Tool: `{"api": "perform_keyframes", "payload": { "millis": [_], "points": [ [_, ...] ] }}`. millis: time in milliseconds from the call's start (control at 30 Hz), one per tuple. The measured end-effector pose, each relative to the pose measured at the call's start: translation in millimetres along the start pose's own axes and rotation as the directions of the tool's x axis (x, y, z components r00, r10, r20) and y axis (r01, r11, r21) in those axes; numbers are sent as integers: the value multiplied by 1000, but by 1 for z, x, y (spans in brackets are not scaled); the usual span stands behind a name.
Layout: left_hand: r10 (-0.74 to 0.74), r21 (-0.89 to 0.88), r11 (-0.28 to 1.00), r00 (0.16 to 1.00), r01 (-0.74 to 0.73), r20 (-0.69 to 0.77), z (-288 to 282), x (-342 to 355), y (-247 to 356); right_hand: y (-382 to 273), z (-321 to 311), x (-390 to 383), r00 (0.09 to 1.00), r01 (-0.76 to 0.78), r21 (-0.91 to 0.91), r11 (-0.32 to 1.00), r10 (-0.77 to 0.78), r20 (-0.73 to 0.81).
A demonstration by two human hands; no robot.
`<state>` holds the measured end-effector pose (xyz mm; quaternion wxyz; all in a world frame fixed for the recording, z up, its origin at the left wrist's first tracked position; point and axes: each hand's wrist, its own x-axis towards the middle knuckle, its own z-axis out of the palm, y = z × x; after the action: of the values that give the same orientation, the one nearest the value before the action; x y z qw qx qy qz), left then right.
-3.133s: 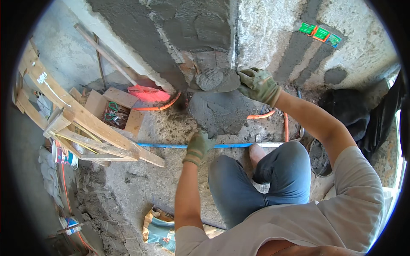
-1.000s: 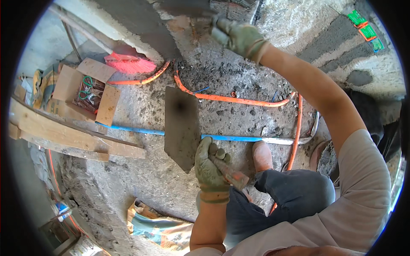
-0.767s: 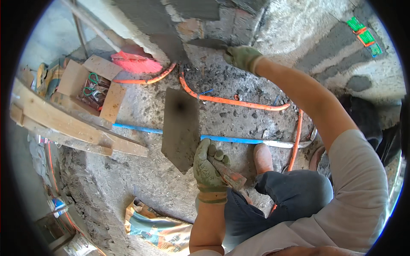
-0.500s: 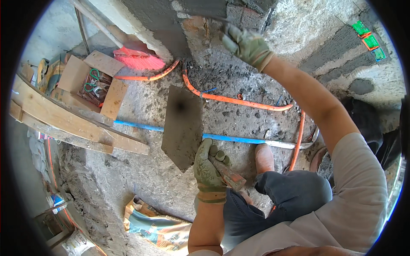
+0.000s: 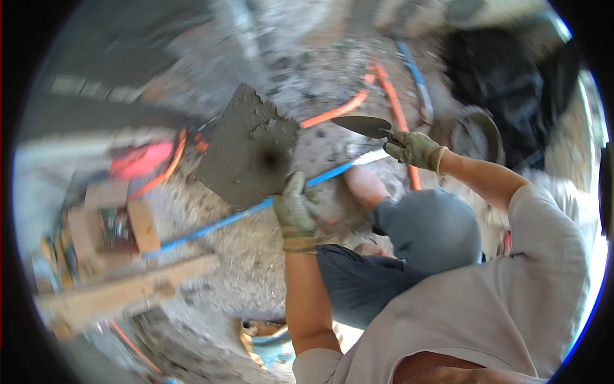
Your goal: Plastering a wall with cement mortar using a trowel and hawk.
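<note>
A single view comes from the person's head, looking steeply down past the chest and knees onto the rubble floor (image 5: 256,281). It sits close: both forearms rise from the lower edge. The fisheye bends the blue pipe (image 5: 224,221) and the plank (image 5: 128,291), and the far rim is blurred.

Rough grey rubble floor (image 5: 256,281) with a blue pipe (image 5: 217,224) and orange conduit (image 5: 336,110) lying across it, a wooden plank (image 5: 128,294), and an open cardboard box (image 5: 115,221) beside it
</note>
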<state>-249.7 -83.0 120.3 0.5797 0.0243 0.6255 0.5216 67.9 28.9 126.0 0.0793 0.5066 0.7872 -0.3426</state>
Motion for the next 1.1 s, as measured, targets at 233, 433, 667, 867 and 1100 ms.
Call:
{"api": "perform_keyframes", "payload": {
  "millis": [233,433,667,867,1100],
  "points": [
    [-294,530,825,950,197,106,56,55,-48,124,-21,-220,636,-731,16,682,689,-347],
    [-605,907,421,738,-23,300,129,89,-99,236,-70,-263,599,-799,-237,553,770,-221],
    [-636,684,-42,547,-728,544,195,79,-180,227,-20,-194,614,-717,-469,517,786,-72],
    [-671,579,-65,465,-813,578,208,71,-199,271,-21,-242,626,-633,-607,481,779,-35],
    [-551,395,-90,376,-914,745,191,73,-221,249,24,-216,710,-691,-81,719,695,109]
  ]
}}
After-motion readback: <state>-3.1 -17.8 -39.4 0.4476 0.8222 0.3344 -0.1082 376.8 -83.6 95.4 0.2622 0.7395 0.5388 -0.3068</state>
